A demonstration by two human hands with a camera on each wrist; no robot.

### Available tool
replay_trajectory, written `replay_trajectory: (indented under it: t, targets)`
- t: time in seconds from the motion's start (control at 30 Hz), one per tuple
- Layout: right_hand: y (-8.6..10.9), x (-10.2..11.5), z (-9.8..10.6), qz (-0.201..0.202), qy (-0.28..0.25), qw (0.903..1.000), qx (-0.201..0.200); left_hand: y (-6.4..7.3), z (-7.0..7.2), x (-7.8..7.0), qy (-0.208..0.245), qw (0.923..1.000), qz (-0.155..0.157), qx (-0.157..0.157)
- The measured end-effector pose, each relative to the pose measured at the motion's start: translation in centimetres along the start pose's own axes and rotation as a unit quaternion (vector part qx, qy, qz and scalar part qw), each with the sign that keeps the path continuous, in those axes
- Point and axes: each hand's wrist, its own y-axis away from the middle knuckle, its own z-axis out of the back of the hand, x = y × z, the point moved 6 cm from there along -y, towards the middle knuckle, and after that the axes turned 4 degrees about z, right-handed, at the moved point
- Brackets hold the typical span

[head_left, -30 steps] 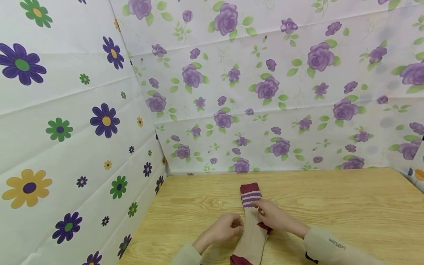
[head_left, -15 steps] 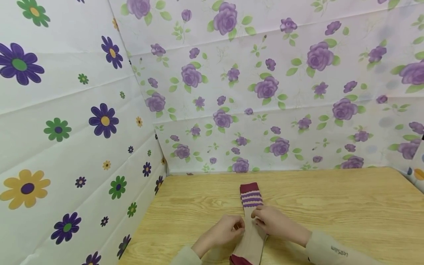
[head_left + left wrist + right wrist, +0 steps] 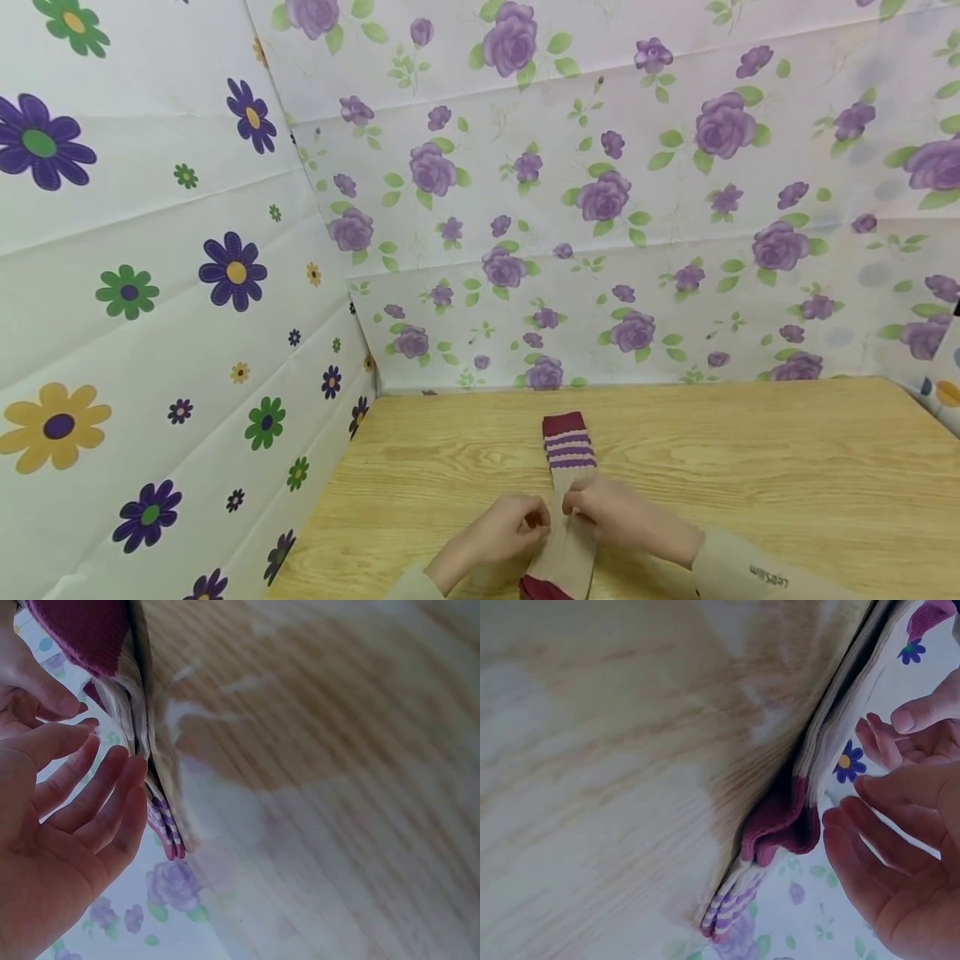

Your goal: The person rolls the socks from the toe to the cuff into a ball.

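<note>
A pair of beige socks (image 3: 564,565), stacked flat, lies lengthwise on the table. Their burgundy cuffs (image 3: 563,424) and purple stripes point away from me, and a burgundy toe shows at the bottom of the head view. My left hand (image 3: 512,528) is at their left edge, fingers loosely bent and holding nothing. Over the middle of the socks is my right hand (image 3: 617,513), its fingers softly curved with no fabric between them. The right wrist view shows the folded burgundy heels (image 3: 780,829) near the right fingertips; in the head view that hand hides them.
The wood-grain table (image 3: 757,467) extends to both sides of the socks. Behind it hangs a white sheet with purple roses (image 3: 630,200), and a daisy-print sheet (image 3: 165,350) stands along the left side.
My right hand has drawn back toward me along the socks, from the stripes to their middle, now covering the heels. The left hand stays about where it was; the socks keep their place.
</note>
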Motion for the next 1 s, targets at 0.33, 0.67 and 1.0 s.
replay_trajectory:
  t: [0.33,0.67,1.0]
  targets:
    - [0.2,1.7,0.2,0.036,-0.009,0.999,0.023,0.9,0.1,-0.4,-0.02,0.9995,-0.017,0.017]
    - [0.2,3.5,-0.2,0.096,-0.07,0.9909,0.062,2.2,-0.3,-0.9,0.122,0.9898,0.005,0.073]
    - [0.7,4.9,-0.6,0.139,-0.116,0.9799,0.083,3.3,-0.7,-1.1,0.144,0.9811,0.002,0.129]
